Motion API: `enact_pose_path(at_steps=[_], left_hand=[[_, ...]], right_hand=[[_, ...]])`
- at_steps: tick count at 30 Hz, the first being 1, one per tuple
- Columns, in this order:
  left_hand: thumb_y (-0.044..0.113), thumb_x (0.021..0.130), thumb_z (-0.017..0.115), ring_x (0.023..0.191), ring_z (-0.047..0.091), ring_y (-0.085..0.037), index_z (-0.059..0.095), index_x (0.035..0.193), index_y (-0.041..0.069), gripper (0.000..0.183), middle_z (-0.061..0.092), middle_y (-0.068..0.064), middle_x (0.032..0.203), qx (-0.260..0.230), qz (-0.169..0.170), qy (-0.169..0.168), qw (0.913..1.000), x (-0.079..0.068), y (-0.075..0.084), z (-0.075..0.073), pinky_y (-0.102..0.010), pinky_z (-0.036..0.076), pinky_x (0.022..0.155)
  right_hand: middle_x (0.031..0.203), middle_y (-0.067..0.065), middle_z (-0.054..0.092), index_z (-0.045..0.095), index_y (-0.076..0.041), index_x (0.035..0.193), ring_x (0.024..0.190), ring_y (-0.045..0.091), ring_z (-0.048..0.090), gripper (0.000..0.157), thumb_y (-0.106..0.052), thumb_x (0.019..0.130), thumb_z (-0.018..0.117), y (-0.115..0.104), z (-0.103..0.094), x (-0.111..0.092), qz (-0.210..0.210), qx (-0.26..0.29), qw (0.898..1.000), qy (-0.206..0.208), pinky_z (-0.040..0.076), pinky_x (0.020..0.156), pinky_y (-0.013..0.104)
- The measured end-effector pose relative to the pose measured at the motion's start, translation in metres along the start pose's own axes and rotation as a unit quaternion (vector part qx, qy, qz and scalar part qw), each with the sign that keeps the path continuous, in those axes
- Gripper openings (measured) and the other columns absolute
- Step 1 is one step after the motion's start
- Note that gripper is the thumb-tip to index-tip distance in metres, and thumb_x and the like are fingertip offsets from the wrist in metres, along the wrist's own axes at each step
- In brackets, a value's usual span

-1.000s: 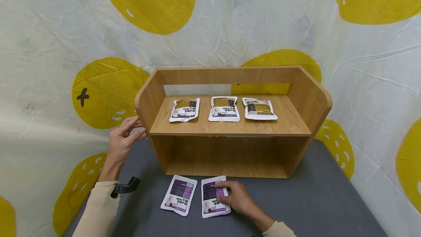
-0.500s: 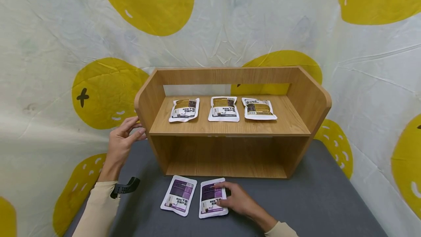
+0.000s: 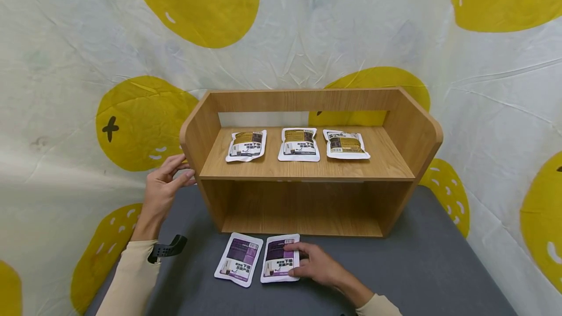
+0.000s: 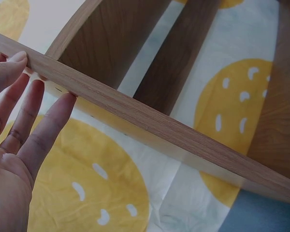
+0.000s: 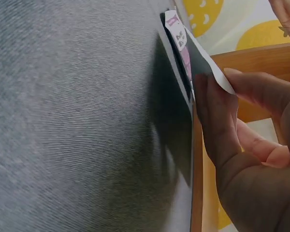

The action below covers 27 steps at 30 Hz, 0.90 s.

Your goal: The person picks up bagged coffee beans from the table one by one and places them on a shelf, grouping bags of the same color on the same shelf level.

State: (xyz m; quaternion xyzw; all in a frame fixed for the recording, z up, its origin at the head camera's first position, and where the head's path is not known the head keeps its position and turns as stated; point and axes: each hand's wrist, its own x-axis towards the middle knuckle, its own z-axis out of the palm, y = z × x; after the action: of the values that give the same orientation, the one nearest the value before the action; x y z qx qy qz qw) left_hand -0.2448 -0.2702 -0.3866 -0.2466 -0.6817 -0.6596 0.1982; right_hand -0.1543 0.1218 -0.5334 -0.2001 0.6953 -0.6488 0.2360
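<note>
My right hand (image 3: 319,266) pinches the right edge of a white and purple pouch (image 3: 274,263) between thumb and fingers, in front of the wooden shelf (image 3: 307,178). The right wrist view shows the pinched pouch (image 5: 205,55) edge-on, its near edge raised off the grey cloth. Just left of it, a second purple pouch (image 3: 239,260) lies slightly turned on the table. My left hand (image 3: 163,187) is at the shelf's left side panel. Seen from the left wrist, its nearly straight fingers touch the outside of that panel (image 4: 130,116), thumb at its edge.
Three white pouches with gold and brown print, left (image 3: 247,146), middle (image 3: 299,145) and right (image 3: 346,145), lie in a row on the shelf's upper board. The lower compartment (image 3: 303,208) opens toward me. Grey cloth (image 3: 430,267) covers the table; a lemon-patterned curtain (image 3: 281,23) hangs behind.
My right hand has shifted the pinched pouch leftward, closer to the other purple pouch, and slightly forward over the last half second. The left hand stays at the shelf's side.
</note>
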Motion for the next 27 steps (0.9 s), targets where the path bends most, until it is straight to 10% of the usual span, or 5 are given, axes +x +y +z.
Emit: enact_pose_path(at_steps=[27], left_hand=[[-0.014, 0.093, 0.062, 0.107, 0.065, -0.016, 0.056, 0.140, -0.008, 0.047, 0.060, -0.011, 0.127, -0.003, 0.003, 0.000, 1.0000, 0.000, -0.001, 0.000, -0.037, 0.063, 0.076]], right_hand=[[0.101, 0.026, 0.070, 0.057, 0.015, 0.130, 0.083, 0.018, 0.067, 0.041, 0.004, 0.091, 0.068, -0.012, 0.014, 0.026, -0.013, 0.051, 0.997, 0.057, 0.064, 0.074, 0.027]])
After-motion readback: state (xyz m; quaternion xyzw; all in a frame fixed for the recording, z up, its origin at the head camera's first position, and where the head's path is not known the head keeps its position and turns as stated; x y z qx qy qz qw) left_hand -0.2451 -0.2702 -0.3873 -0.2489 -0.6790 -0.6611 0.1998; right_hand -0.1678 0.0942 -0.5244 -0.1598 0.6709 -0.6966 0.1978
